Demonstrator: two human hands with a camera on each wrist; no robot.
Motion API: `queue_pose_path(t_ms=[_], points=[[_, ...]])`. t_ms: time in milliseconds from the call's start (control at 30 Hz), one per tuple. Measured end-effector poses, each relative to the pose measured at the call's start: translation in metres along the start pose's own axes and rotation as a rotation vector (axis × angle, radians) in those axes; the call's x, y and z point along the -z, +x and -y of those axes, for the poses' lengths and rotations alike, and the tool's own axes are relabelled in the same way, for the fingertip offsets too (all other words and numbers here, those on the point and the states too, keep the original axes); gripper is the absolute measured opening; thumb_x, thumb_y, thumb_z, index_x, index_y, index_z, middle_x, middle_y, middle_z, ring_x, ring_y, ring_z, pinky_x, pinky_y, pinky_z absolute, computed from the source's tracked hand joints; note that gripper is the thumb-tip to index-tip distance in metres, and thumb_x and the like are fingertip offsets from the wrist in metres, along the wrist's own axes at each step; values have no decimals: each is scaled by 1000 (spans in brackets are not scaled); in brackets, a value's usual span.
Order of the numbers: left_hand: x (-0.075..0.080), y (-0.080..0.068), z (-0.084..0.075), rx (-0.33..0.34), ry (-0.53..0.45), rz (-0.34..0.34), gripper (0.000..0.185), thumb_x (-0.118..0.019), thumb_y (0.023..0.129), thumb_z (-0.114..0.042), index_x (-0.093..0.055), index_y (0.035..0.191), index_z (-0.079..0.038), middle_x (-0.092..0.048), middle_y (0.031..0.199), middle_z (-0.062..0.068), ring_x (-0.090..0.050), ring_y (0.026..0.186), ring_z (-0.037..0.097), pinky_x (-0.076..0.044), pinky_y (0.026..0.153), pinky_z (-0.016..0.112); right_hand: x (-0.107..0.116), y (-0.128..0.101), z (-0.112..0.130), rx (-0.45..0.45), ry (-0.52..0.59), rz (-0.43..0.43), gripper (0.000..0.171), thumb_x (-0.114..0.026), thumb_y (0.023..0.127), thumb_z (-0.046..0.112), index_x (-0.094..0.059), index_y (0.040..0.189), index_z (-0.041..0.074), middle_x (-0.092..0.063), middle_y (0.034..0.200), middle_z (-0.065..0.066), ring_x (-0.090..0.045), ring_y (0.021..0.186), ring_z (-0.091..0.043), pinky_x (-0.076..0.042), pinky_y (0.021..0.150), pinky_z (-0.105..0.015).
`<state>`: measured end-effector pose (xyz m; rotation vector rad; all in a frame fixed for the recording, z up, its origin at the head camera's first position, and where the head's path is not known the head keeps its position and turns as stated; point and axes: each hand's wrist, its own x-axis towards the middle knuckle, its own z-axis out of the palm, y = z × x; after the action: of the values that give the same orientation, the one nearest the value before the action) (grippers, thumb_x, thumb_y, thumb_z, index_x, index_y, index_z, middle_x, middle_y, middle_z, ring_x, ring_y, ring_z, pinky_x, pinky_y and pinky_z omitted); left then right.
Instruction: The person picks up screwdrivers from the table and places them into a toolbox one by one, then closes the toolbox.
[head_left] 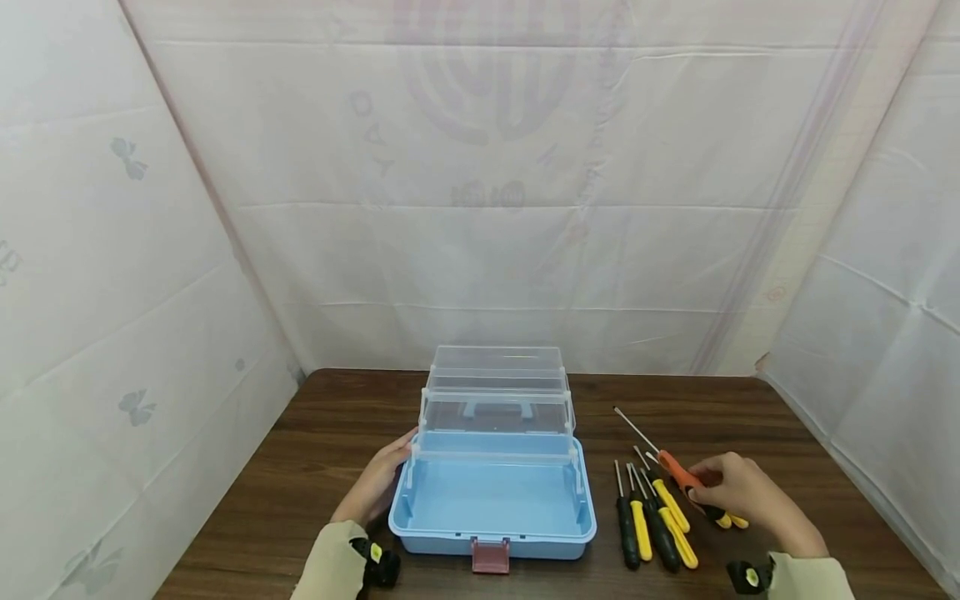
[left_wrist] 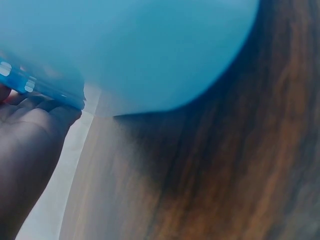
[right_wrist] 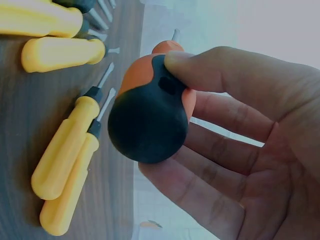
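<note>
Orange-and-black screwdriver (head_left: 677, 469), right of the open blue toolbox (head_left: 435, 544) | right hand (head_left: 742, 490) pinches it between thumb and fingers | left hand (head_left: 373, 485) at toolbox's left side, finger curl unclear | white backdrop (head_left: 465, 258) bears faint lettering, too pale to read

Creased white sheeting (head_left: 480, 258) stands behind and beside a wood-grain table (head_left: 270, 508).

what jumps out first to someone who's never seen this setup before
Probably the light-blue box with its clear lid raised, sitting near the middle of the brown table. Next, the orange-and-black screwdriver, held in the person's right grip to the right of the box. Yellow- and black-handled screwdrivers lie between the two, with more yellow handles by that grip.
</note>
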<state>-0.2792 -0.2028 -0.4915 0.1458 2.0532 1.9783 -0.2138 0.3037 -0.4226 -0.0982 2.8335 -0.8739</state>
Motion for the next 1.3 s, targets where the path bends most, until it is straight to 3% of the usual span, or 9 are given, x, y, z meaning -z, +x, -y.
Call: queue_pose_path(t_ms=[400,700,1000,1300], points=[[1,1,1,-10,-1,10,54,-34,102,-20,-22,152,-4,-19,158,21,-19,145,43,-22,113,62,6,-1,6,25,67,18,38,-74,82,17,-67,110,-7,-71,96,-9,-62,75,-15,-50,60,-30],[2,0,2,-23,24,33,55,-34,103,-24,-21,153,-5,-17,158,22,-19,144,45,-23,112,62,13,-1,10,114,61,25,38,-74,83,20,-68,111,-4,-73,97,-9,-66,81,-17,-56,69,-38],[1,0,2,-20,6,13,53,-34,102,-22,-23,152,-6,-20,158,21,-22,143,44,-25,112,62,19,-3,19,159,156,83,42,-72,85,22,-65,115,-6,-72,96,-11,-66,79,-19,-54,62,-28],[3,-1,3,-23,11,44,53,-30,103,-18,-19,153,-4,-17,158,23,-19,144,45,-23,112,62,21,3,29,190,169,92,45,-71,86,26,-64,118,-5,-73,94,-8,-66,75,-17,-53,62,-28]])
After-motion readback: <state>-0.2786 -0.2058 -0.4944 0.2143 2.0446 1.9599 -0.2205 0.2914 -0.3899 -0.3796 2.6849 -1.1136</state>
